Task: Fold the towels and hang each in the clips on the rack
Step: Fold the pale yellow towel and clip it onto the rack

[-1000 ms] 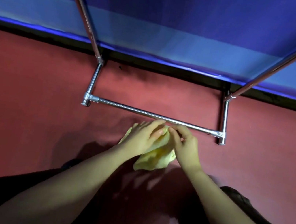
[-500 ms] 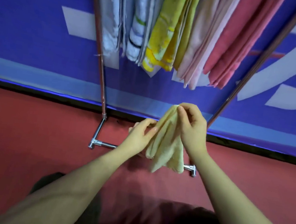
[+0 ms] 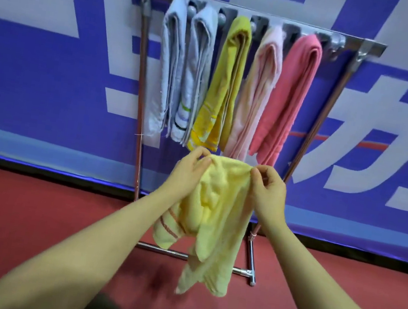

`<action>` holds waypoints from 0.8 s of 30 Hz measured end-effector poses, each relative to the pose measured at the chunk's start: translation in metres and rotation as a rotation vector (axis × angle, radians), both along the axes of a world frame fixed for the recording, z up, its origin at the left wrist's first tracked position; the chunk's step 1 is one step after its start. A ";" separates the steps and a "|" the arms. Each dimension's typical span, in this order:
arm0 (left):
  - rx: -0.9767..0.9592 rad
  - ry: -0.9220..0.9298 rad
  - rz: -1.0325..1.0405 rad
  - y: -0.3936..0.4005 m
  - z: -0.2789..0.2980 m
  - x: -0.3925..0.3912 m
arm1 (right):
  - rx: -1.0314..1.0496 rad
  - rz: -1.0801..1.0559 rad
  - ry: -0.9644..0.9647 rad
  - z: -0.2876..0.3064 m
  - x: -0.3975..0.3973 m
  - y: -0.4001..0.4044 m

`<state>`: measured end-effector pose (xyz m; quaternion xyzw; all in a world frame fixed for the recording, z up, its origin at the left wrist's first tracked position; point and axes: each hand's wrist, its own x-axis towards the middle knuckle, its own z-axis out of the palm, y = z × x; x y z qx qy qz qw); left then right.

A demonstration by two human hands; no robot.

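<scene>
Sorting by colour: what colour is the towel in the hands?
Pale yellow towel, reddish stripes near one end; head view.

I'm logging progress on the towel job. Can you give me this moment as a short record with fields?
towels hung: five, side by side on the rack
order from the left: white, white with stripes, mustard, pale pink, coral
free clip: one at the right end
in hand: yellow towel, not yet folded
left hand: pinches its top edge
right hand: pinches its top edge
floor: red

Bare forearms, no sleeves; left hand (image 3: 186,175), right hand (image 3: 269,190) ungloved.
</scene>
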<state>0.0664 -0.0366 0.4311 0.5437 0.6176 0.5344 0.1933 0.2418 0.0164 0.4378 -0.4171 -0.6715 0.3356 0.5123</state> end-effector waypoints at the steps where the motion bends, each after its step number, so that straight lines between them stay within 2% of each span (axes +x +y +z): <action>1: 0.026 0.043 -0.044 -0.002 0.014 0.001 | -0.004 0.020 -0.037 0.001 0.001 -0.003; 3: 0.046 0.181 -0.158 -0.005 0.039 0.005 | -0.014 0.108 -0.104 0.006 -0.001 -0.008; 5: 0.042 0.339 -0.246 -0.007 0.054 0.009 | -0.053 0.225 -0.083 0.016 -0.005 -0.015; 9: 0.105 0.284 -0.234 -0.013 0.069 0.004 | -0.111 0.412 0.044 0.031 -0.014 -0.028; 12: 0.118 0.320 -0.230 -0.019 0.082 -0.001 | -0.116 0.473 0.090 0.037 -0.021 -0.032; 15: 0.097 0.314 -0.194 -0.024 0.089 -0.005 | -0.022 0.382 0.128 0.049 -0.028 -0.032; 19: -0.057 0.345 -0.140 -0.027 0.081 -0.015 | 0.138 0.239 0.131 0.072 -0.030 -0.028; 24: -0.114 0.306 -0.031 -0.036 0.070 -0.024 | 0.184 0.078 0.215 0.091 -0.022 -0.019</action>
